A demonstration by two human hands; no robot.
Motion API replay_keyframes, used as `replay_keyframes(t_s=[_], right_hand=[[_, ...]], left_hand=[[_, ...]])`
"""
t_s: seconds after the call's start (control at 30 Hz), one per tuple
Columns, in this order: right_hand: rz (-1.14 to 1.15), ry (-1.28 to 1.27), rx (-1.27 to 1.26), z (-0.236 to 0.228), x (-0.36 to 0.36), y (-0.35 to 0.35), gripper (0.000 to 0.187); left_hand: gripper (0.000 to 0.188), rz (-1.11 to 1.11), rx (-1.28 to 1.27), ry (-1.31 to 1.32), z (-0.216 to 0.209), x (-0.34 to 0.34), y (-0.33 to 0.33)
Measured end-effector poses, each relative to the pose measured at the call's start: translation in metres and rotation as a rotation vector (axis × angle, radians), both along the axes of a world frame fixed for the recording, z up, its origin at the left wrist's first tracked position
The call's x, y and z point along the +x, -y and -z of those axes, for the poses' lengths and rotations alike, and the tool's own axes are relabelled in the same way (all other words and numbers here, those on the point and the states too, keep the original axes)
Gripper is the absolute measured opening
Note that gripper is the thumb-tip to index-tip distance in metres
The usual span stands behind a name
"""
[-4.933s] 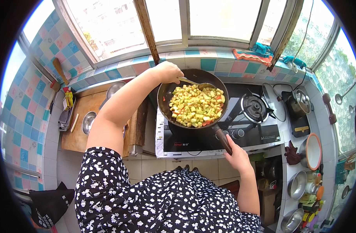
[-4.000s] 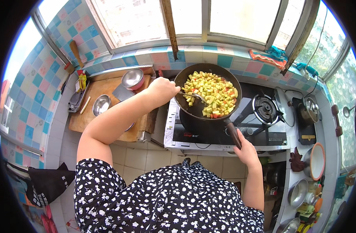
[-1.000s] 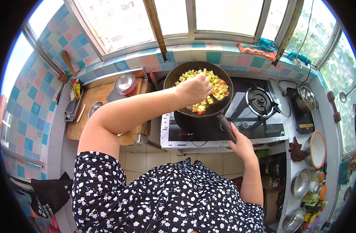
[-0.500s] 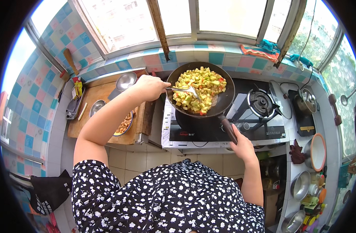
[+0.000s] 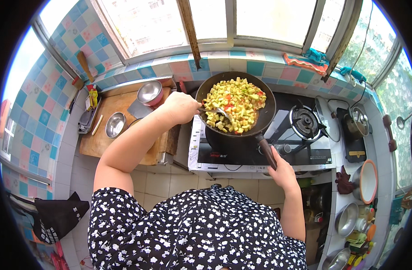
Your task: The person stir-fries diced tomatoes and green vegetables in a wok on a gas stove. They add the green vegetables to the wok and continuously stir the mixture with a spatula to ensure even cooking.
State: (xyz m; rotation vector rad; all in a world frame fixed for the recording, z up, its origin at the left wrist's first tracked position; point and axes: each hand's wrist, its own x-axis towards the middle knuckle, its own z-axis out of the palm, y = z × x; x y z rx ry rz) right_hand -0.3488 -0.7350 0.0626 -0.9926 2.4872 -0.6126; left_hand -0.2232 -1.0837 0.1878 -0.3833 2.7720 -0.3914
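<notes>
A black frying pan [image 5: 265, 118] full of diced yellow-green vegetables [image 5: 235, 104] with red bits sits on the left burner of a stove [image 5: 242, 150]. My left hand [image 5: 181, 107] is closed around the handle of a metal spoon [image 5: 217, 111], whose bowl lies in the food near the pan's left side. My right hand [image 5: 281, 171] grips the pan's dark handle [image 5: 266, 150] at the stove's front edge.
A gas burner [image 5: 305, 123] stands right of the pan. Two steel bowls [image 5: 115, 124] and a cleaver [image 5: 138, 109] rest on a wooden board [image 5: 102, 139] to the left. Pots, a kettle [image 5: 356, 121] and dishes crowd the right counter. Windows run along the back.
My left hand has pulled back to the pan's left rim and the spoon now lies lower in the food. The right hand still holds the pan handle.
</notes>
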Motion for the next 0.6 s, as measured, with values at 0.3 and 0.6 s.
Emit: replay_keyframes(t_s=[0.3,0.6], right_hand=[[0.029,0.001,0.022,0.001,-0.003,-0.003,0.077],[0.029,0.013,0.027,-0.002,-0.001,0.000,0.077]], left_hand=[[0.035,0.077,0.133,-0.175,-0.058,-0.043,-0.004],[0.029,0.126,-0.024,-0.026,-0.012,-0.086,-0.022]])
